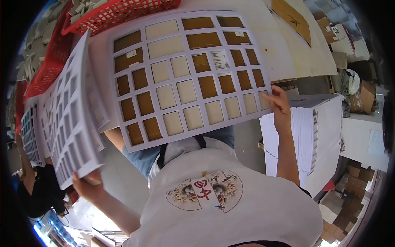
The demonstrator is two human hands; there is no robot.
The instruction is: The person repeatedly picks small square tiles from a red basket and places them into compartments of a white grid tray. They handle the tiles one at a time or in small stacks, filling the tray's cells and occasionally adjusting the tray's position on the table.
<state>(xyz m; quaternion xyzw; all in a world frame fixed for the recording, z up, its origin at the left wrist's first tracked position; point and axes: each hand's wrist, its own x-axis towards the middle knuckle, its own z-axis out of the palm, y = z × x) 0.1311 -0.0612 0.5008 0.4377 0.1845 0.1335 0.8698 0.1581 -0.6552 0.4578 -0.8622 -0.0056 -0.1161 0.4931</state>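
Observation:
My right hand (pixel 279 105) grips the lower right corner of a white panel (pixel 172 82) with rows of rectangular windows, thumb on its face. Brown and cream rectangles show through the windows, and a few have small white labels. The panel's near edge reaches over my lap; its far part is over the worktable. My left hand (pixel 88 185) is closed on the bottom corner of another white window-cut panel (pixel 84 119), which stands tilted on edge, slightly blurred. More white panel edges show behind it.
Red plastic baskets (pixel 123 16) with pale pieces stand at the far left. A brown printed sheet (pixel 291 18) lies on the table (pixel 284 53) at the far right. A stack of white sheets (pixel 290 136) is to my right. Another person (pixel 45 189) holds a panel at the left.

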